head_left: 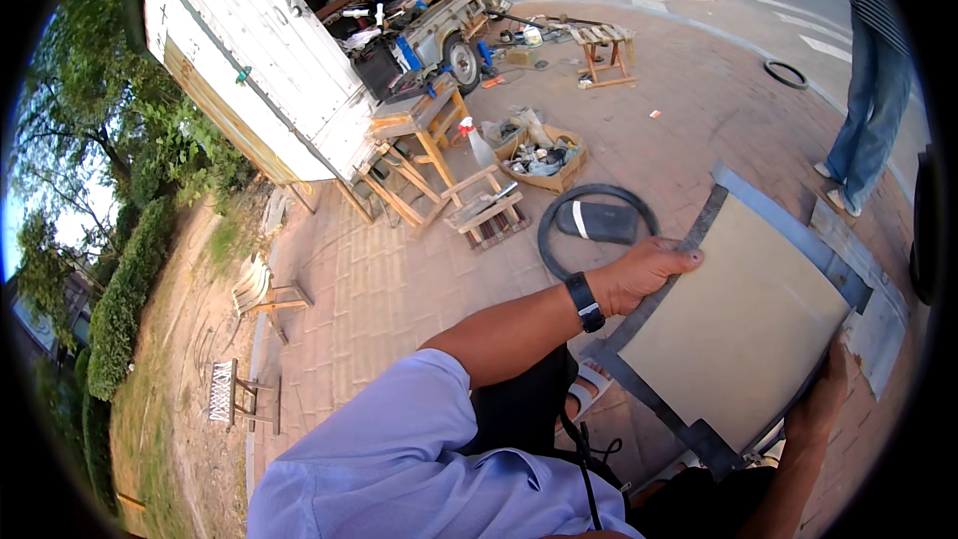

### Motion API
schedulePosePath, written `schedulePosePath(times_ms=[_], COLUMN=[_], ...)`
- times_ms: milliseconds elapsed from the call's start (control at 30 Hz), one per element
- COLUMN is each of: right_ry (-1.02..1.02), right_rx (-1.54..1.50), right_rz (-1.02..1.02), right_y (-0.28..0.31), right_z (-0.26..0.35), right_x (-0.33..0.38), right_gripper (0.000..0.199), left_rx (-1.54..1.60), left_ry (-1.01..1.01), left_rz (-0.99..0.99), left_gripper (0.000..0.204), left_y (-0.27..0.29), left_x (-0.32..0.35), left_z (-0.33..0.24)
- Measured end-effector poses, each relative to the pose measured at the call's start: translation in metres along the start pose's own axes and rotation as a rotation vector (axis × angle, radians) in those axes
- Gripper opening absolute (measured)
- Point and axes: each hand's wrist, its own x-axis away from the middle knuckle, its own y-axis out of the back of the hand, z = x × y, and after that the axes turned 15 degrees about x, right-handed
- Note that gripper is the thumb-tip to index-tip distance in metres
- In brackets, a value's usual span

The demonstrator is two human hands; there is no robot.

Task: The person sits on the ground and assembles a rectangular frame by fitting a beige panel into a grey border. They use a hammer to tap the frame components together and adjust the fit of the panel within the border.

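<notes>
I hold the panel (738, 319) tilted in front of me, clear of the brick pavement (379, 289).

Left hand (649, 277): clamped on the upper part of the left edge, thumb on the front face. Right hand (818, 394): clamped on the lower right edge, fingers partly hidden.

Handling: I judge it best to grip opposite edges evenly, support the near corner and avoid twisting.

Material: the center is beige, flat, four-sided and smooth-looking. A dark gray border (649, 392) surrounds it; a blue-gray strip (793, 227) follows the far edge, bending slightly.
</notes>
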Motion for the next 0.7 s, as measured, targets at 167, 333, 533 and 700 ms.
schedulePosePath(times_ms=[167,333,533,700], right_ry=[0.007,-0.015,-0.008,-0.012], right_rx=[-0.008,-0.055,-0.046,-0.001], right_rz=[-0.016,0.007,0.022,0.033], right_y=[0.0034,0.0013,0.0062,0.0083], right_z=[-0.0007,-0.0014,-0.0036,-0.0057], right_x=[-0.0018,-0.0031,-0.0066,-0.01], right_gripper=[0.049,0.048,0.047,0.046], left_rx=[-0.04,-0.028,-0.009,-0.018], left_ry=[0.012,0.013,0.008,0.015], left_rz=[-0.002,-0.006,0.005,0.012], left_gripper=[0.04,0.041,0.042,0.042], left_y=[0.0009,0.0028,0.006,0.0074], left_x=[-0.0034,-0.0042,-0.0061,-0.0047], left_z=[0.0006,0.0012,0.002,0.0016])
